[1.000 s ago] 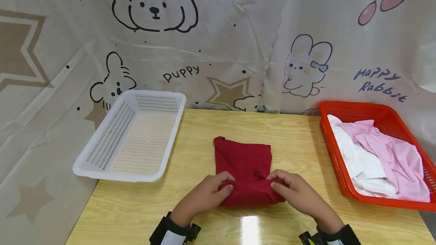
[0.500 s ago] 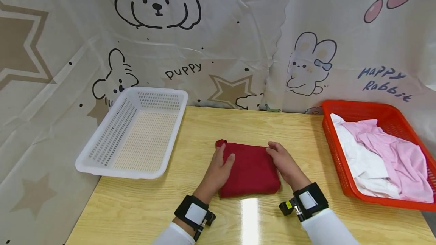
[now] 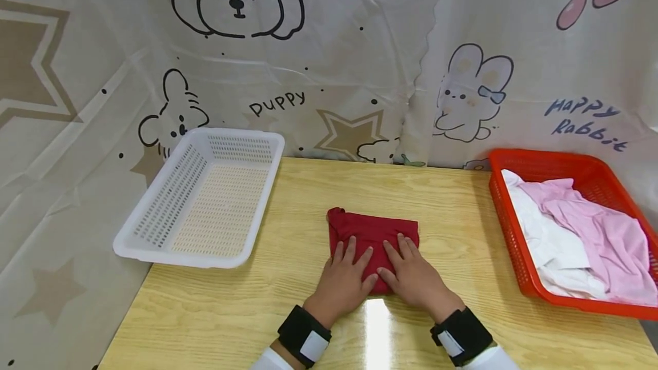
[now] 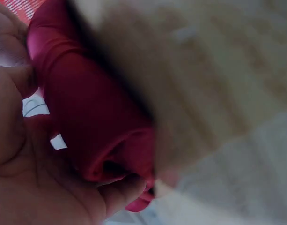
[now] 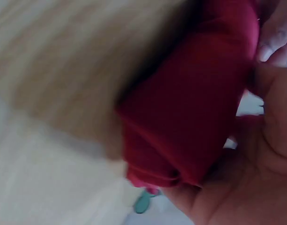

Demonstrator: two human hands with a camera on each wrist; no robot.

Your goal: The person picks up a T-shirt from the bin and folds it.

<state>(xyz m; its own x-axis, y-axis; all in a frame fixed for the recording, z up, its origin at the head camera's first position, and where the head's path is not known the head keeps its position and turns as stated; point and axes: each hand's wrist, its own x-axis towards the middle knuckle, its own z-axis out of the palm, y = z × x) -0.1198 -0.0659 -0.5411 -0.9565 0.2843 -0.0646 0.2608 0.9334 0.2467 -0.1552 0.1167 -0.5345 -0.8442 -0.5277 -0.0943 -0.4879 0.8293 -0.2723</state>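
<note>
A dark red folded cloth (image 3: pixel 374 230) lies on the wooden table in front of me, its far left corner bunched up. My left hand (image 3: pixel 343 278) rests on its near left part with fingers spread. Beside it, my right hand (image 3: pixel 415 277) presses on the near right part, fingers also spread, the two thumbs close together. In the left wrist view, rolled layers show at the side of the cloth (image 4: pixel 87 98) next to the palm. The right wrist view shows stacked folds at the cloth's (image 5: pixel 190 93) other side. Both hands cover much of the near part.
On the left stands a white perforated plastic basket (image 3: pixel 233 260) with nothing in it. A red plastic basket (image 3: pixel 509 244) at the right holds a white cloth (image 3: pixel 550 244) and a pink cloth (image 3: pixel 591 216). Behind the table (image 3: pixel 319 187) hangs a printed curtain (image 3: pixel 334 61).
Earlier both hands pinched the cloth's near edge, with a far part lying flat. The cloth then became a shorter folded bundle; the hands moved from its sides onto its top.
</note>
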